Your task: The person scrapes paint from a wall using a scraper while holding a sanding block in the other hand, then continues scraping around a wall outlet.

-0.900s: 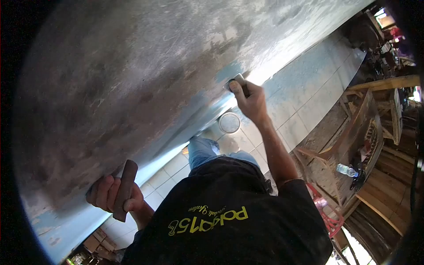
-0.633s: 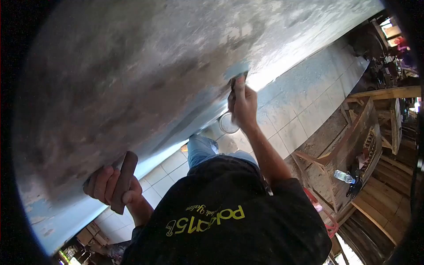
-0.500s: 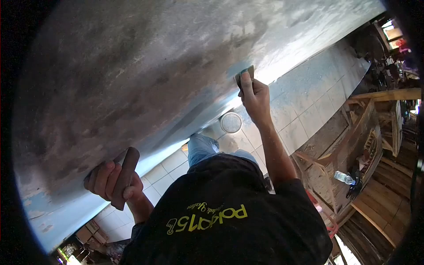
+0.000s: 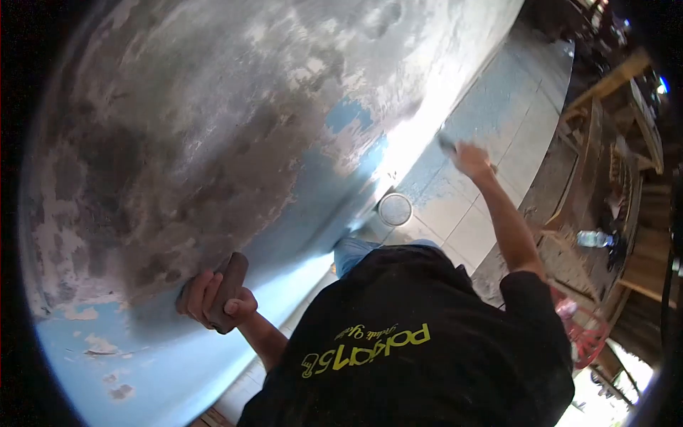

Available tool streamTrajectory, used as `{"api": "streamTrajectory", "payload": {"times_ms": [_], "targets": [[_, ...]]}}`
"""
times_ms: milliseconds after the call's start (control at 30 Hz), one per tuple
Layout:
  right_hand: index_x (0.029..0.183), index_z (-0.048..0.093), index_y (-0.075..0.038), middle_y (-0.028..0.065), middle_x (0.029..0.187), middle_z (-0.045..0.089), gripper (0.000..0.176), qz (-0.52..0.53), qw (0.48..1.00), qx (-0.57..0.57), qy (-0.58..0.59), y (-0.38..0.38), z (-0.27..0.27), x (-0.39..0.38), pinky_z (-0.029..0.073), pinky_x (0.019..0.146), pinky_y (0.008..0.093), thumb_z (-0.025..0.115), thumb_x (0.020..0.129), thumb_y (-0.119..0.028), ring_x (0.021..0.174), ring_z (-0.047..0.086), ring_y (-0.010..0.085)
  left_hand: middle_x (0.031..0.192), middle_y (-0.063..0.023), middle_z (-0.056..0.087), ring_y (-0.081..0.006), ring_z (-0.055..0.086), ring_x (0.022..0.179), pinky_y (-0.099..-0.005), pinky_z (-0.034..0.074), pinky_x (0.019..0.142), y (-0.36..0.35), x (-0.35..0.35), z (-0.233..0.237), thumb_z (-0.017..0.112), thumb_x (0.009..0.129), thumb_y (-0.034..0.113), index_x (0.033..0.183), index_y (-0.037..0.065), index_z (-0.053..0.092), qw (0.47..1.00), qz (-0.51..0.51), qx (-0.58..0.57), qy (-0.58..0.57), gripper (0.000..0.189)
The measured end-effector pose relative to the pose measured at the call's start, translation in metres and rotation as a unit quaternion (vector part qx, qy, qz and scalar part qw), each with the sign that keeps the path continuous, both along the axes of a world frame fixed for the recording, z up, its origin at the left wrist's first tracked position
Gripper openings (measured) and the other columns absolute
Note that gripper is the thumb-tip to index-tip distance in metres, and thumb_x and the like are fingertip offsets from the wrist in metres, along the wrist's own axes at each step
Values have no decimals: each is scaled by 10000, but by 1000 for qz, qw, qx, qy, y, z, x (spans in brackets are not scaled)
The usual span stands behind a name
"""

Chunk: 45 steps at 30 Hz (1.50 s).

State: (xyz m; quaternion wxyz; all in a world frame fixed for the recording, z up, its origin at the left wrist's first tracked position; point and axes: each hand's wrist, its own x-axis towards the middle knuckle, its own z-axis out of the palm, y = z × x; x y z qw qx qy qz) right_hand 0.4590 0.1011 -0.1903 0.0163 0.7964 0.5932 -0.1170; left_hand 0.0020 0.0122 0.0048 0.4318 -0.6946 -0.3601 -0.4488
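Note:
A wall (image 4: 235,135) with worn grey-brown patches and peeling light blue paint fills the left and top of the view. My left hand (image 4: 206,299) is wrapped round a dark brownish, block-like piece (image 4: 229,292) with a rounded end, close against the lower part of the wall. Away to the right, my right hand (image 4: 472,158) is closed round a small flat dark piece (image 4: 447,144), blurred by motion. This hand is off the wall surface, over the tiled floor in this view. The kind of either held piece I cannot tell.
A round pale-rimmed container (image 4: 395,209) stands on the tiled floor (image 4: 459,213) near the wall's foot. Blue dust or flakes lie along that edge. On the right are a wooden frame (image 4: 580,171), a clear plastic bottle (image 4: 594,239) and a red plastic item (image 4: 589,331).
My right hand has come off the wall and moved right and slightly down with its flat piece. My left hand keeps its block at the wall. The camera view has turned.

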Motion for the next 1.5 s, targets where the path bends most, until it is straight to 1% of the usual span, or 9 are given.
{"api": "streamTrajectory", "payload": {"times_ms": [33, 67, 167, 333, 800, 900, 1067, 1267, 1500], "targets": [[1033, 617, -53, 225, 1059, 610, 407, 91, 971, -219, -22, -11, -26, 22, 431, 889, 467, 447, 893, -394, 1019, 584, 343, 766, -58, 597, -194, 550, 709, -351, 439, 650, 3, 1, -1, 305, 938, 296, 729, 80, 551, 999, -23, 24, -6, 388], [1033, 617, -53, 225, 1059, 610, 407, 80, 972, -222, -5, -23, -30, 14, 431, 889, 467, 447, 893, -394, 1019, 584, 343, 766, -58, 597, -194, 550, 709, -351, 439, 650, 4, 1, 1, 305, 938, 296, 729, 80, 551, 999, -38, 19, 7, 388], [972, 635, -30, 196, 952, 648, 376, -75, 989, -26, 125, -27, -37, -7, 475, 765, 402, 522, 872, -375, 901, 629, 321, 756, -69, 604, -198, 542, 660, -347, 441, 627, 2, 3, 3, 300, 939, 267, 731, 69, 557, 1000, -9, 21, 1, 386], [905, 619, 24, 101, 645, 576, 473, 50, 830, 158, 533, -6, 6, -92, 408, 562, 347, 503, 908, -435, 589, 513, 184, 738, -65, 595, -198, 557, 654, -349, 441, 634, 9, 5, 1, 284, 947, 260, 715, 72, 546, 999, 3, 27, 31, 398], [656, 609, 2, 34, 470, 468, 591, 14, 755, 173, 632, 6, 33, -162, 309, 393, 300, 533, 852, -551, 420, 420, 112, 657, -37, 563, -177, 580, 655, -346, 464, 645, 6, 16, 11, 245, 953, 300, 678, 88, 515, 998, 50, 19, 33, 440], [884, 670, -56, 80, 567, 599, 517, 81, 847, 183, 492, 13, 49, -148, 476, 461, 331, 498, 869, -543, 475, 575, 175, 648, -38, 561, -173, 584, 649, -344, 468, 647, 6, 8, 12, 246, 951, 312, 679, 88, 520, 998, 33, 20, 48, 446], [862, 675, -56, 76, 551, 588, 560, 62, 859, 236, 450, 13, 41, -153, 451, 434, 335, 493, 851, -586, 441, 550, 174, 657, -39, 572, -168, 590, 648, -341, 475, 648, 9, 12, 11, 249, 945, 318, 688, 88, 547, 998, 39, 32, 49, 455], [816, 649, 66, 84, 540, 541, 693, -82, 607, 221, 759, 1, 47, -210, 386, 426, 318, 469, 859, -602, 486, 519, 164, 668, -43, 584, -171, 590, 645, -342, 478, 652, 8, 8, 11, 254, 942, 334, 694, 86, 558, 998, 32, 19, 47, 464], [842, 640, 76, 138, 559, 590, 722, 3, 764, 263, 590, 25, 88, -162, 478, 446, 320, 477, 838, -627, 484, 595, 197, 691, -46, 593, -172, 593, 651, -343, 474, 667, 6, -4, 5, 259, 946, 344, 697, 90, 563, 997, 41, 24, 57, 467]]}}
